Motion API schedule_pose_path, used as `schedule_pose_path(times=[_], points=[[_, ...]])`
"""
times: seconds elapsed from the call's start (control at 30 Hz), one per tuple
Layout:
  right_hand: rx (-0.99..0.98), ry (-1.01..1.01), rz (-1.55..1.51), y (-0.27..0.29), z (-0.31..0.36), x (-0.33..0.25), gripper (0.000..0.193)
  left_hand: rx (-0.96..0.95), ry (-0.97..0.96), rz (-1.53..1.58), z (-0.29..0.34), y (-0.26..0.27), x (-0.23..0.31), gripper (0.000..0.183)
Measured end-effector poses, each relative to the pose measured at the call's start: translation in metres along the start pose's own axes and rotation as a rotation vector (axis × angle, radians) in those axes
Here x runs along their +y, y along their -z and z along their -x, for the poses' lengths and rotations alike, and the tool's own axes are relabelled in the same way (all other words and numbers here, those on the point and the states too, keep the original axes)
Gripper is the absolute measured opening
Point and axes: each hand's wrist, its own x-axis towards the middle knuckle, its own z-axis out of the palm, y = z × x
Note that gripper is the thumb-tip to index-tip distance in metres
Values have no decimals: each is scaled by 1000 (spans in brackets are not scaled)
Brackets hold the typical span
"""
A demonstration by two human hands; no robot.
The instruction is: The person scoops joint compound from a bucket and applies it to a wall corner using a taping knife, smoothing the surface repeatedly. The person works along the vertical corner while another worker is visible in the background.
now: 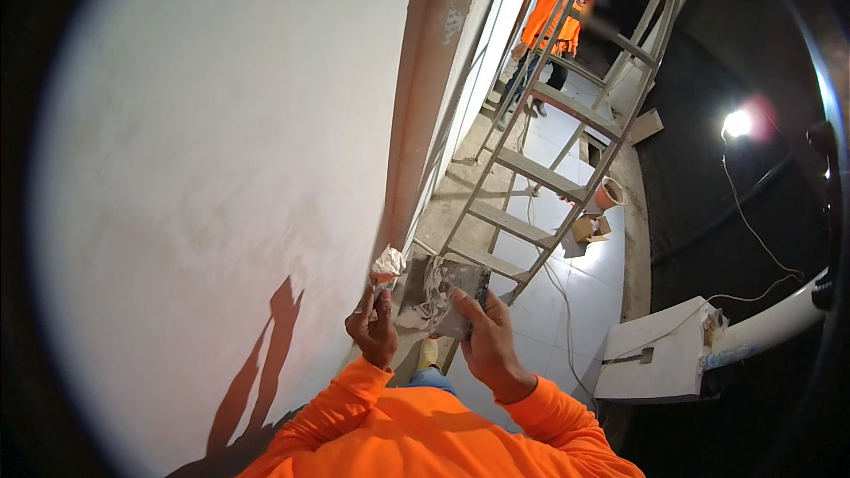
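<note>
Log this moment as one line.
left hand: holds small tool topped with pale paste | right hand: holds paste-smeared grey plate | wall: at left | ladder: standing ahead, to the right

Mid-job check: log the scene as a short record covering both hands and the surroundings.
left hand: holding a small paste-topped tool, handle mostly hidden
right hand: holding a flat grey plate smeared with white paste, thumb on top
wall: pale, at left, shadows cast on it
ladder: standing ahead, right of the wall
co-worker: orange top, seen partly behind the ladder
light: lit, far right
</note>
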Motion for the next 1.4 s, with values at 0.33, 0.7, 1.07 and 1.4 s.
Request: schedule_pose_path(times=[0.33, 0.7, 1.07, 1.4], points=[[29, 152, 247, -10, 14, 8, 19, -157, -411, -218, -21, -13, -5, 50], [103, 90, -190, -25, -22, -66, 21, -53, 371, 279, -42, -19, 20, 37], [629, 2093, 2052, -182, -191, -310, 53, -131, 898, 869, -45, 36, 51, 49], [665, 1923, 2459, -215, -189, -292, 48, -166, 728, 918, -21, 59, 19, 53]])
